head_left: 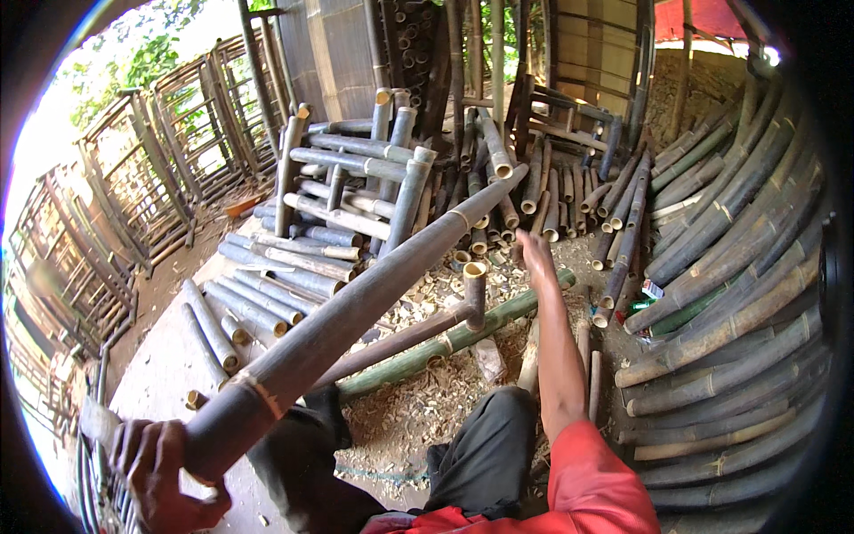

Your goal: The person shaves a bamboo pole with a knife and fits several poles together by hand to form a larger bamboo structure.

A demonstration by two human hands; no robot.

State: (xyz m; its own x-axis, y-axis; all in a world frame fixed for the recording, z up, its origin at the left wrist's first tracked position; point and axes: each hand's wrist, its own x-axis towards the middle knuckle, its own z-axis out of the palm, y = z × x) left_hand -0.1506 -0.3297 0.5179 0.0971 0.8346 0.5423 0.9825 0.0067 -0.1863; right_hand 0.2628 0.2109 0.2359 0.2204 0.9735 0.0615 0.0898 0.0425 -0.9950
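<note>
A thick, dark bamboo pole (356, 298) slants across the view from lower left up to the centre right. My left hand (165, 476) is closed around its near end, fingers over the top. Beside those fingers shows a flat pale grey piece (100, 423); I cannot tell if the hand touches it. My right hand (536, 255) reaches forward below the pole's far end, apart from it, with fingers curled; what they hold, if anything, is hidden. Under the pole, a thinner bamboo piece with an upright stub (475, 294) rests by a green bamboo pole (445, 343).
Stacked bamboo frames (356, 165) stand ahead, with cut lengths (253, 307) lying to the left. Long bamboo poles (729, 347) are piled along the right. Wood chips (400, 414) cover the ground between my knees. Lattice bamboo frames (80, 240) line the left side.
</note>
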